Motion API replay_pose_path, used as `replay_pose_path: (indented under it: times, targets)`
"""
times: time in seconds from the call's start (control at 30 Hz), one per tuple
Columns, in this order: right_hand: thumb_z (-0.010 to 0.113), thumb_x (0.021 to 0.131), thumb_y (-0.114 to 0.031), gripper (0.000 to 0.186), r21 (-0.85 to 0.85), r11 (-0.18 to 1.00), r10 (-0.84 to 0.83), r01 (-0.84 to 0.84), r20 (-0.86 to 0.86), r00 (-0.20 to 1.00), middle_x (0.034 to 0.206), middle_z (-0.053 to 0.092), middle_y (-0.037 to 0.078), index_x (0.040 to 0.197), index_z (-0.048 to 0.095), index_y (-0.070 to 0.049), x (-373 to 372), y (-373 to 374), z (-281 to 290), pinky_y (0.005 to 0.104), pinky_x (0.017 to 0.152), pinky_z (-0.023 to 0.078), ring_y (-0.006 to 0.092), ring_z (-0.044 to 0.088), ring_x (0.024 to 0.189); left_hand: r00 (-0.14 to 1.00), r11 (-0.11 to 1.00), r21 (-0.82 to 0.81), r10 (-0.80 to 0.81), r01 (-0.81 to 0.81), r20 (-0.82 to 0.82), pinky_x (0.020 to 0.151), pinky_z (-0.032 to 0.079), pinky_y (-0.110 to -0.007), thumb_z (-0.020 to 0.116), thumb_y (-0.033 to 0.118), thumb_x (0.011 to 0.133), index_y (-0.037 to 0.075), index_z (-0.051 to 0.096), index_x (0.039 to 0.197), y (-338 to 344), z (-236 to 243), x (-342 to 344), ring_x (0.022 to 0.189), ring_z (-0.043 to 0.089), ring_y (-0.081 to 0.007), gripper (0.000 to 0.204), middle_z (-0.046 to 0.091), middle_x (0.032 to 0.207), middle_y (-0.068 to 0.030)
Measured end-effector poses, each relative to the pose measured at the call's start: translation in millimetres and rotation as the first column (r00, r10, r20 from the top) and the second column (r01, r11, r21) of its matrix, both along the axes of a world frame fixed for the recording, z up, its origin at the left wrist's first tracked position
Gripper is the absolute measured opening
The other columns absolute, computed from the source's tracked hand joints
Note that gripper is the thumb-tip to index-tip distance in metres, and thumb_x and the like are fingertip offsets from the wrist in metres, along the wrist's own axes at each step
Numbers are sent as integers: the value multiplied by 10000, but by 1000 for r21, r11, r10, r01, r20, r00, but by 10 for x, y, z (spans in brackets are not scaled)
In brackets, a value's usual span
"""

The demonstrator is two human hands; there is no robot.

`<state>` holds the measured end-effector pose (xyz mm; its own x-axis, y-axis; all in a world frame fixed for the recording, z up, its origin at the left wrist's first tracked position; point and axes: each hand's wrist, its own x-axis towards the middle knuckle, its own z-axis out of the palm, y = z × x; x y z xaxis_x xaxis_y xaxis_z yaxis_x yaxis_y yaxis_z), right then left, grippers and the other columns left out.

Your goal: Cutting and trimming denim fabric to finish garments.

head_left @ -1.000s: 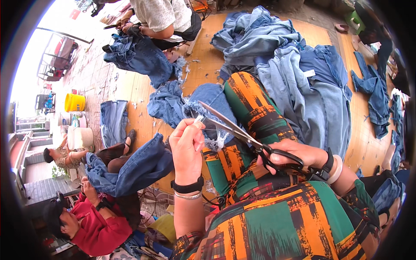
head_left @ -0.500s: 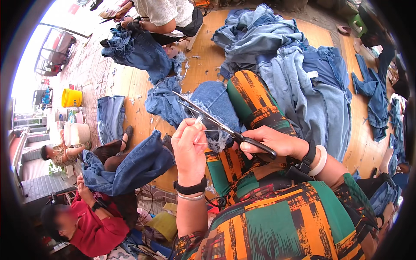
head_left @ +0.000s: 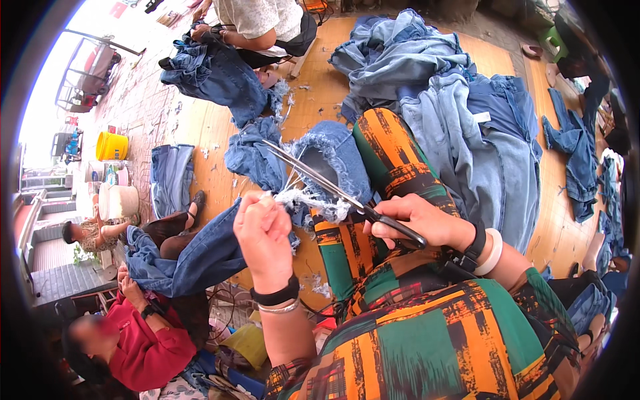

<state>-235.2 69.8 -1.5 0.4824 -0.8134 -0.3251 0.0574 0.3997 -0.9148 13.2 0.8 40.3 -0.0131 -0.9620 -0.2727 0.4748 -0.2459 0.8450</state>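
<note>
My left hand (head_left: 261,233) pinches white frayed threads (head_left: 293,198) drawn out from the blue denim leg (head_left: 349,160), whose ragged, fringed hole lies over my patterned green-and-orange thigh (head_left: 390,147). My right hand (head_left: 417,220) grips long metal scissors with black handles (head_left: 400,227); their blades lie across the frayed hole, angled up and left, just above the threads. A crumpled piece of denim (head_left: 257,157) rests on the wooden board (head_left: 200,123) beside the garment.
A light-blue jeans pile (head_left: 467,160) is at my right. A co-worker in white (head_left: 257,23) handles denim (head_left: 213,80) at the top. A person in red (head_left: 147,353) holds dark jeans (head_left: 187,267) at lower left, near another seated person (head_left: 100,233). A yellow bucket (head_left: 112,145) stands at left.
My left hand has moved left and down, drawing the white threads out from the denim. My right hand has tipped the scissors, their blades now across the hole and reaching further left and up.
</note>
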Motion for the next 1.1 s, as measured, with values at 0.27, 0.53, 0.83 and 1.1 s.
replay_pose_path:
  times: [0.27, 0.53, 0.83, 1.1]
  targets:
    - [655, 979, -352, 363, -58, 994, -91, 92, 15, 996, 739, 629, 14, 1089, 698, -9, -278, 266, 95, 260, 622, 444, 83, 579, 664, 971, 973, -5, 229, -229, 74, 425, 251, -215, 577, 96, 928, 66, 519, 776, 116, -178, 495, 469, 332, -45, 165, 376, 609, 46]
    - [624, 996, -352, 352, -1, 999, -34, 34, -4, 999, 753, 624, 5, 1116, 687, -28, -373, 382, 125, 251, 679, 444, 77, 565, 701, 598, 891, -428, 263, 151, 757, 551, 404, -190, 701, -22, 848, 13, 637, 1178, -151, -200, 93, 677, 534, -63, 338, 609, 1050, -45]
    - [581, 1012, -361, 412, 49, 996, 71, -72, 22, 997, 822, 611, 11, 1201, 614, 3, -513, 427, 231, 250, 724, 451, 82, 553, 795, 185, 855, -308, 251, 417, 950, 705, 527, -421, 708, 105, 840, 34, 644, 1019, -275, -341, -394, 805, 656, -336, 203, 647, 977, -111]
    - [575, 1016, -408, 500, 140, 990, -27, 1, 182, 983, 905, 601, 21, 1230, 587, 44, -560, 450, 223, 231, 776, 440, 79, 563, 865, 946, 974, -53, -201, 221, 254, 495, 318, -190, 563, 126, 1009, 34, 627, 934, -308, -155, -120, 587, 428, -34, 135, 509, 693, 57]
